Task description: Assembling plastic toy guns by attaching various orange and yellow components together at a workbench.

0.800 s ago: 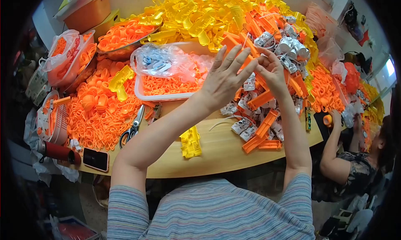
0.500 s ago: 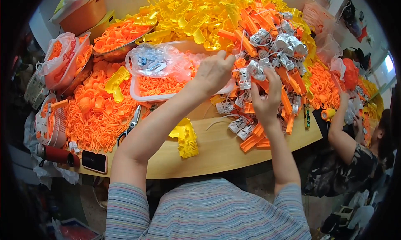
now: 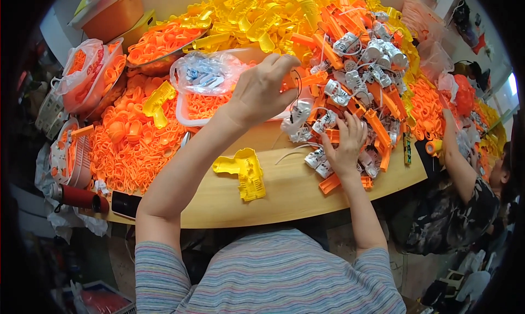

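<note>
A rounded silver-white plastic unit (image 3: 299, 111) with a thin dark wire (image 3: 299, 84) looping above it sat at the left edge of a tangled heap of similar units and long orange plastic strips (image 3: 377, 127), just below the curled fingers of the left hand (image 3: 262, 90), whose grip I could not tell. The right hand (image 3: 345, 150), fingers apart, rested on the heap, where crossing strips crowded the units. A yellow pistol-shaped plastic shell (image 3: 251, 177) lay on the pale wooden bench (image 3: 295, 177), and the left hand partly hid a white plastic tray (image 3: 205, 122).
</note>
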{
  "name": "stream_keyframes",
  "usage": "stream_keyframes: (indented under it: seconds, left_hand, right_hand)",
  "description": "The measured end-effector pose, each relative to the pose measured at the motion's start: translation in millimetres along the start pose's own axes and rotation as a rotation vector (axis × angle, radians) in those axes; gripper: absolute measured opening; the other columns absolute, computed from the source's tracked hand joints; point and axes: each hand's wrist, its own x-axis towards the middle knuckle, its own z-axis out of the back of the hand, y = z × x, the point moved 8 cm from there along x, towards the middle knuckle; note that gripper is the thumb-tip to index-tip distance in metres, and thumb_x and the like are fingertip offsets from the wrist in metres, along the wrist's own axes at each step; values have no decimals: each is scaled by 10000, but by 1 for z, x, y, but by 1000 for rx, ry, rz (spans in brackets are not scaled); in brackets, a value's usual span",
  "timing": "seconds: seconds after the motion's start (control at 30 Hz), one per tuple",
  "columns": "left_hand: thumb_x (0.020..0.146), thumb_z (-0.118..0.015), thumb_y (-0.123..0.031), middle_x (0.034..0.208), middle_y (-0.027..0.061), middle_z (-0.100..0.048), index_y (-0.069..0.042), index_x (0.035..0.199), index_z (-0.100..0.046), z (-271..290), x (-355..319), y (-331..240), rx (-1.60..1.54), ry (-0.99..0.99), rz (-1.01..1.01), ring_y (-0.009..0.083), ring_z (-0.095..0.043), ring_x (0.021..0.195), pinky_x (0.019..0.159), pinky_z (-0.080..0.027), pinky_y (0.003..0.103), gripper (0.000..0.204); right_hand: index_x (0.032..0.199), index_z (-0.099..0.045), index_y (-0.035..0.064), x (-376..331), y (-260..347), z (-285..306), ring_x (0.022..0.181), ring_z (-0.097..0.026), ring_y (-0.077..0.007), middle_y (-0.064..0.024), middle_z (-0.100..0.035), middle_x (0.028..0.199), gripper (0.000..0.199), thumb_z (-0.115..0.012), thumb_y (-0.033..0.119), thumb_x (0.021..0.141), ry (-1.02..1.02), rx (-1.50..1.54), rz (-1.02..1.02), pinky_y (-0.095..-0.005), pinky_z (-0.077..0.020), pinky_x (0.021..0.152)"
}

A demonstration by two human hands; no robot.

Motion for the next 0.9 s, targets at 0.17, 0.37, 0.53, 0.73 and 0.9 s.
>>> stream_keyframes:
  seconds: [0.17,0.37,0.53,0.73,0.9]
  left_hand:
    - [761,-703,-153,948,141,-628,-80,1134,-523,9,-14,-2,23,33,-8,349,-639,864,704,-537,428,421]
    - [757,-698,-142,900,179,-640,-40,1092,-417,9,-37,-9,46,236,65,389,-638,829,663,-521,458,449]
    - [779,-727,-170,871,207,-620,-26,1061,-393,5,-62,-34,-82,500,183,416,-627,819,674,-494,456,460]
    - [775,-723,-141,870,185,-580,-11,1018,-412,20,-94,-27,-251,451,211,382,-610,811,700,-483,410,416]
    - [766,-710,-182,867,215,-603,-13,1041,-398,27,-122,-2,-260,477,332,411,-619,844,724,-487,464,449]
  right_hand:
    - [1169,-579,29,-11,24,18,1254,-459,-348,-177,-512,1305,403,-730,154,817,-91,154,57,-490,-318,1086]
    - [1198,-530,19,-37,84,16,1172,-517,-356,-185,-539,1260,496,-763,73,763,-16,569,35,-426,-418,995]
    - [1410,-341,13,-60,119,-23,1256,-462,-332,-190,-457,1350,850,-834,141,729,144,933,-218,-419,-386,1045]
    - [1441,-316,-1,-83,147,-70,1060,-599,-265,-186,-513,1306,758,-645,230,798,857,2163,-943,-373,-481,934]
    - [1331,-428,-9,-76,165,-54,952,-635,-286,-194,-561,1214,623,-557,268,788,875,2303,-892,-434,-526,847]
